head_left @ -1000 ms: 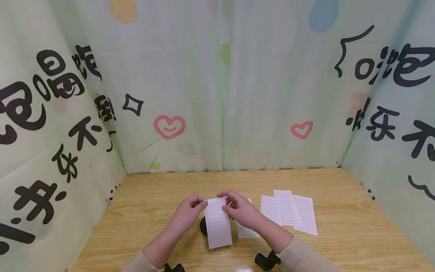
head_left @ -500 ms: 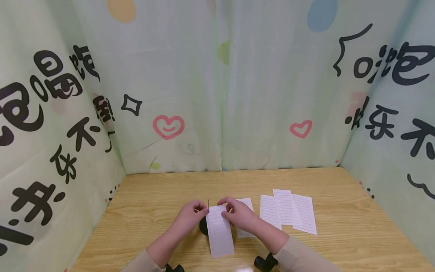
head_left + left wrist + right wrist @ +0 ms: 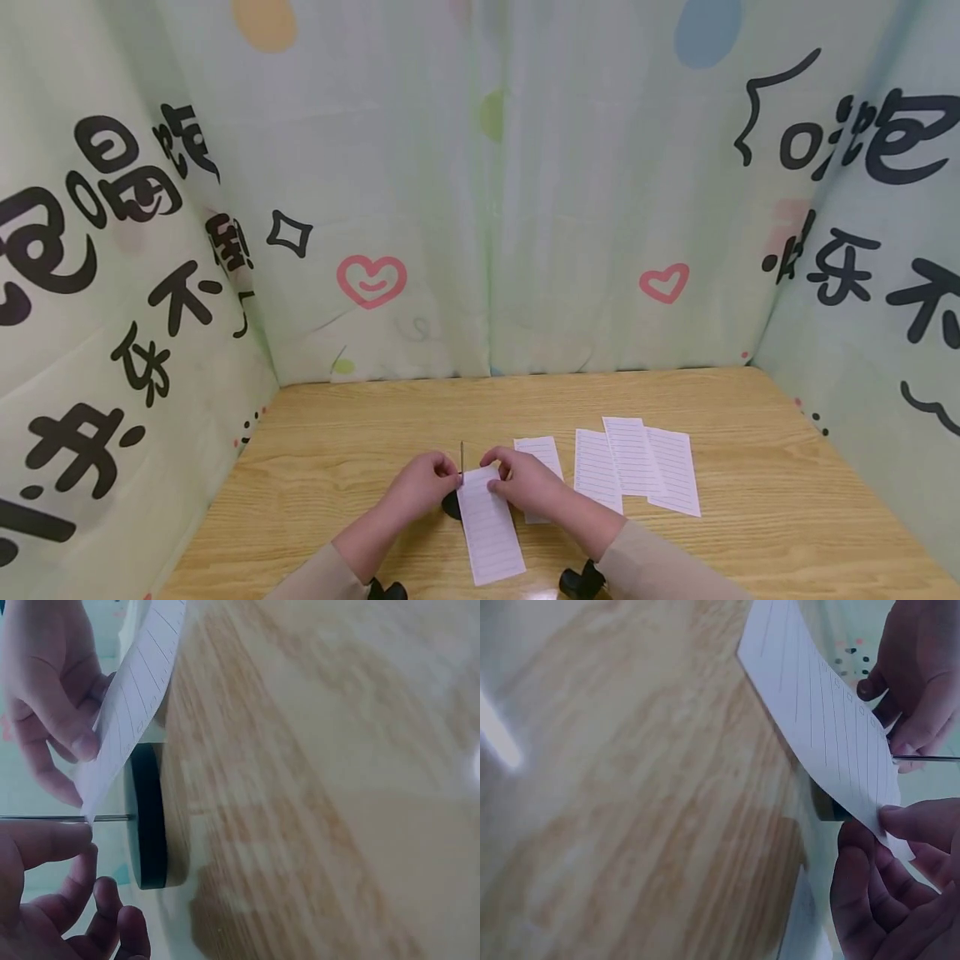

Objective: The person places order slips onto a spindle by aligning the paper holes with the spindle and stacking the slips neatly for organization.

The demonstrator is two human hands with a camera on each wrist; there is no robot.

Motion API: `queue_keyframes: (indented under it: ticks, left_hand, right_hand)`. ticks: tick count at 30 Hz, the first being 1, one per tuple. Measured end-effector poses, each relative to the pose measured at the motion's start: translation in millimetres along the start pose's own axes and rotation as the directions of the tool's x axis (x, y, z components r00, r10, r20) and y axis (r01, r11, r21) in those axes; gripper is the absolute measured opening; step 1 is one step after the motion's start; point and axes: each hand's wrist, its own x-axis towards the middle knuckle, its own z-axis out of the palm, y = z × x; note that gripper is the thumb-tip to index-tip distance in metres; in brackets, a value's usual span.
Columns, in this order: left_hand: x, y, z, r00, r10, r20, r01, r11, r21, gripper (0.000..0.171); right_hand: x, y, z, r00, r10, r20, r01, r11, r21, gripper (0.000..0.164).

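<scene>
The left hand (image 3: 422,485) and right hand (image 3: 527,480) pinch the lined paper slip (image 3: 491,529) near its top corners, where a sideways pull against the metal spike (image 3: 112,817) could tear it.

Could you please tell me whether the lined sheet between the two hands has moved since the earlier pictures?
Yes: in the head view, the lined sheet has moved downward in the picture, judged against the nearly unmoved black base.
</scene>
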Motion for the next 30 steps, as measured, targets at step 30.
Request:
queue_keyframes:
  ticks: [30]
  left_hand:
    - [2.5,-9.4,0.2,1.000,-0.020,0.005,0.020,0.994,0.106,0.033]
  right_hand:
    - [-2.6,8.2,-4.8,0.999,0.031,-0.017,-0.034,0.986,-0.160,0.035]
